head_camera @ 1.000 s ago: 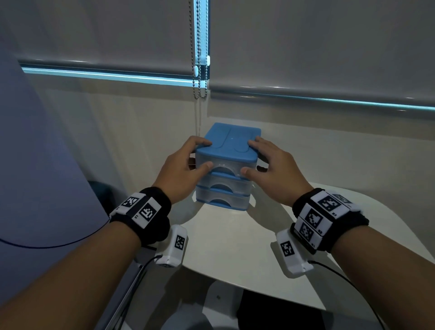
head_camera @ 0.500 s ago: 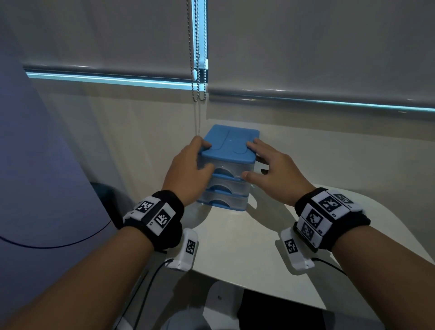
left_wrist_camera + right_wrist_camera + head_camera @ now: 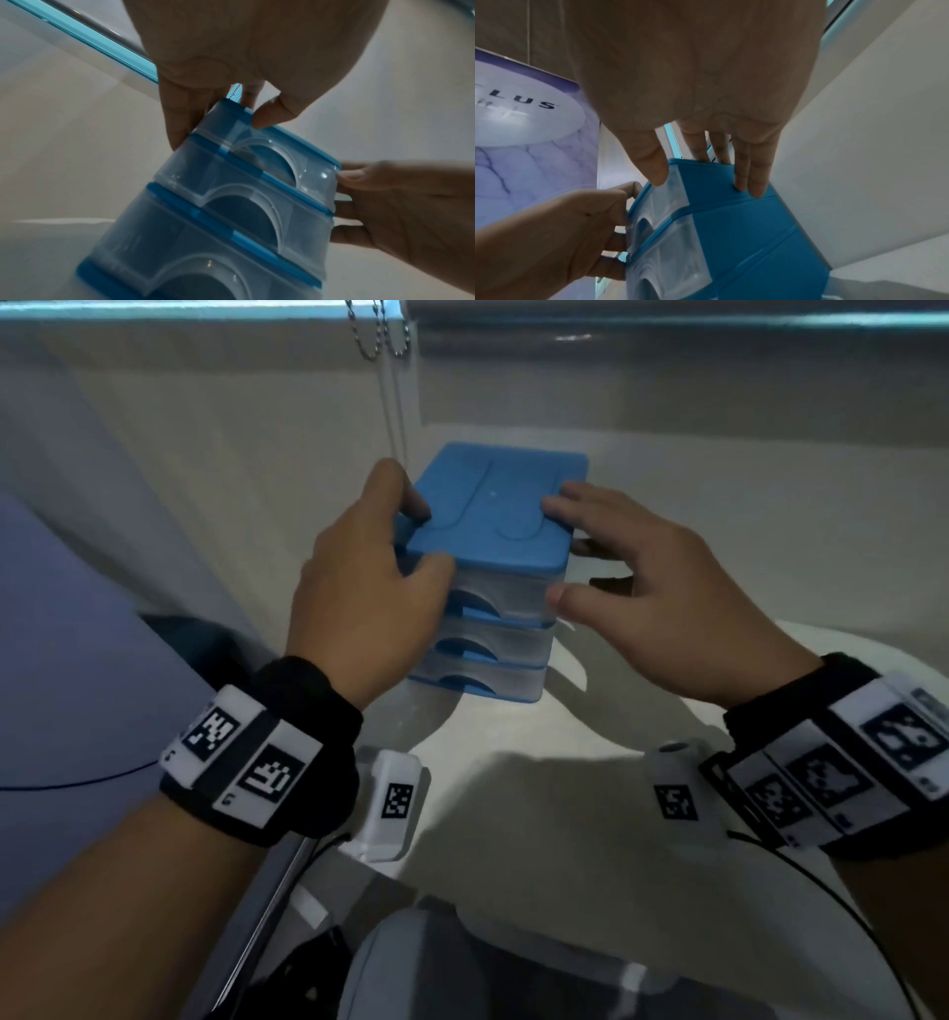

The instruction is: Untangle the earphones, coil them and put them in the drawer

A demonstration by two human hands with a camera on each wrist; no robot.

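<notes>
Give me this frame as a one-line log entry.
drawer unit: three drawers, all closed, on table | left hand: grips unit's left side | right hand: fingers straight on its right side | earphones: not visible

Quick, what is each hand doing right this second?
Left hand: closed on the blue drawer unit, fingers on its top, thumb at its front.
Right hand: open, straight fingers touching the unit's top and side, holding nothing.

Drawer unit (image 3: 493, 588): matt blue plastic top, frosted clear plastic drawers. Table (image 3: 513, 793): smooth, pale, slight sheen. Wrist straps (image 3: 287, 762): black cloth. Blind chain (image 3: 380, 331): metal beads.
</notes>
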